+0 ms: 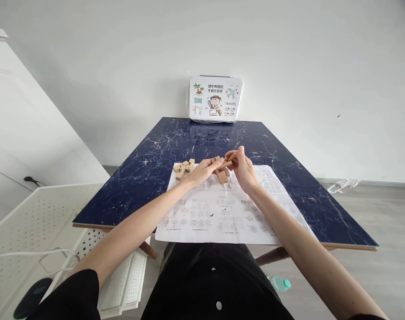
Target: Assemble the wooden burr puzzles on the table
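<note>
My left hand is closed on a few light wooden puzzle pieces joined or held together, one end marked with what looks like a 3. Facing it, my right hand has its fingers bent around another wooden piece, with the thumb raised. The pieces in the two hands meet or overlap, and the fingers hide how they fit. Both hands are above a white instruction sheet printed with small diagrams. Several loose notched wooden pieces lie in a small pile left of my left hand.
The sheet lies on a dark blue marbled table. A white cartoon-printed case stands at its far edge by the wall. To the left is a white perforated rack with a cable. A bottle is on the floor below.
</note>
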The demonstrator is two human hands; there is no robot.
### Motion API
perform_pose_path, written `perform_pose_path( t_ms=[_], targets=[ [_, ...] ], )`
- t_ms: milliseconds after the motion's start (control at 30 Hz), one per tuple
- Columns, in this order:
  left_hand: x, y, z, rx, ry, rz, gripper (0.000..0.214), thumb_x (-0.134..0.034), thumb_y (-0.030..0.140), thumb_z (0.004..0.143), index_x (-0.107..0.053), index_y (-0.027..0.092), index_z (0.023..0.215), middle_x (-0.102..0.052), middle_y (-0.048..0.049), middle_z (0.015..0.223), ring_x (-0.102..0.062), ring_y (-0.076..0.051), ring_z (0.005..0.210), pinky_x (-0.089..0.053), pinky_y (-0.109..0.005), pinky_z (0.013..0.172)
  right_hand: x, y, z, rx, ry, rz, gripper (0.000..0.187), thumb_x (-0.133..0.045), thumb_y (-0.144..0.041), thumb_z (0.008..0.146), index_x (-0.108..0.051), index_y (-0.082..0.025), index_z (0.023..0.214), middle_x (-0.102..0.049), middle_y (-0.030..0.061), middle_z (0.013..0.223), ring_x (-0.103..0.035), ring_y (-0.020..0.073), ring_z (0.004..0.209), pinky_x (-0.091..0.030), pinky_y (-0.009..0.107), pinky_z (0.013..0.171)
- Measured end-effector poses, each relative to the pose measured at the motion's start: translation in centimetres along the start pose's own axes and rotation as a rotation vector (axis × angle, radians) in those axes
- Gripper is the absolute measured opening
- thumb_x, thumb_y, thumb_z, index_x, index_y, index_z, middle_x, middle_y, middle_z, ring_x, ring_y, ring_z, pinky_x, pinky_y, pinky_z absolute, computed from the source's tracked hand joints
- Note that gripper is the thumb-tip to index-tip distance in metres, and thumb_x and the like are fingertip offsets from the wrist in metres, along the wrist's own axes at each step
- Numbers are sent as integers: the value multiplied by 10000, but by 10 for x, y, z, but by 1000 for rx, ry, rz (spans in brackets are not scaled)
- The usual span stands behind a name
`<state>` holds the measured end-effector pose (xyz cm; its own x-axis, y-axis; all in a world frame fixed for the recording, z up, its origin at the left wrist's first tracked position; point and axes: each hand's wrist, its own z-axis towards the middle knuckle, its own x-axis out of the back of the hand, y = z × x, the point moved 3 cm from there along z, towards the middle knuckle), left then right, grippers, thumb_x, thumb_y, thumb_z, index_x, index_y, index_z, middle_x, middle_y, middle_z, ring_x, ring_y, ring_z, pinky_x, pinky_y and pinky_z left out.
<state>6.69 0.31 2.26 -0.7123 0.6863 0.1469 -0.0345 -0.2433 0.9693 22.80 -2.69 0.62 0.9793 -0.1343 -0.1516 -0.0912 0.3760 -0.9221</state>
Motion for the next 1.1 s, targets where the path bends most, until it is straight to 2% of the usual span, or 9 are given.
perform_pose_path(
  t_ms=[133, 300, 367, 467, 600, 767, 867, 967, 1100],
  targets=[
    [3, -2, 2, 19, 24, -180, 493, -609, 624, 1042, -799, 175, 1121, -789, -121, 1071, -713, -266, 1092, -515, -427, 1034, -1, 1, 1, 8, -14, 18, 533, -677, -782, 938, -699, -255, 1013, -654, 43, 919, -583, 168, 762, -518, 342, 726],
    [10, -5, 5, 72, 118, -310, 499, -666, 612, 1011, -804, 168, 1192, -785, -118, 1086, -703, -264, 1103, -515, -430, 1054, 9, 2, -1, -85, 142, 54, 503, -753, -743, 900, -641, -254, 931, -692, 40, 870, -582, 140, 656, -435, 298, 558],
    [11, -6, 6, 94, 145, -311, 511, -660, 614, 1014, -801, 168, 1219, -784, -126, 1104, -698, -275, 1116, -516, -436, 1049, 13, 3, -1, -107, 163, 42, 526, -729, -776, 901, -639, -260, 946, -647, 13, 779, -512, 123, 561, -367, 289, 490],
    [13, -5, 6, 107, 166, -301, 523, -638, 612, 1024, -799, 161, 1236, -783, -138, 1106, -693, -293, 1133, -518, -445, 1036, 14, 8, 1, -105, 156, 61, 573, -703, -828, 886, -625, -261, 905, -474, -44, 658, -376, 107, 509, -316, 281, 464],
    [14, -5, 6, 110, 192, -300, 506, -629, 595, 1032, -801, 160, 1225, -780, -140, 1109, -696, -286, 1090, -523, -449, 1015, 14, 13, 3, -132, 150, 86, 569, -767, -807, 842, -644, -255, 909, -501, -22, 745, -444, 123, 600, -379, 288, 528],
    [15, -7, 7, 118, 236, -343, 456, -677, 579, 1010, -804, 155, 1118, -781, -145, 1070, -704, -277, 1024, -529, -457, 999, 6, 4, 1, -38, 6, 50, 503, -734, -745, 915, -752, -251, 1010, -654, 29, 872, -536, 152, 713, -501, 334, 716],
    [15, -8, 8, 117, 249, -361, 443, -689, 578, 1003, -801, 157, 1087, -784, -139, 1055, -706, -268, 1000, -530, -459, 1003, 4, 1, -2, -60, 10, 52, 505, -738, -740, 914, -767, -257, 1060, -692, 34, 886, -550, 152, 702, -511, 335, 704],
    [16, -8, 8, 118, 253, -354, 446, -675, 578, 1012, -803, 160, 1103, -787, -143, 1066, -702, -268, 998, -533, -462, 1001, 4, 0, -3, -97, 21, 64, 527, -733, -757, 908, -749, -256, 1070, -668, 22, 862, -512, 132, 633, -434, 304, 570],
    [17, -8, 8, 122, 246, -322, 482, -657, 600, 1014, -799, 164, 1163, -790, -156, 1092, -704, -283, 1042, -534, -459, 995, 6, 2, -1, -119, 27, 86, 544, -715, -791, 899, -647, -255, 959, -465, -56, 680, -285, 94, 505, -234, 285, 453]
  ],
)
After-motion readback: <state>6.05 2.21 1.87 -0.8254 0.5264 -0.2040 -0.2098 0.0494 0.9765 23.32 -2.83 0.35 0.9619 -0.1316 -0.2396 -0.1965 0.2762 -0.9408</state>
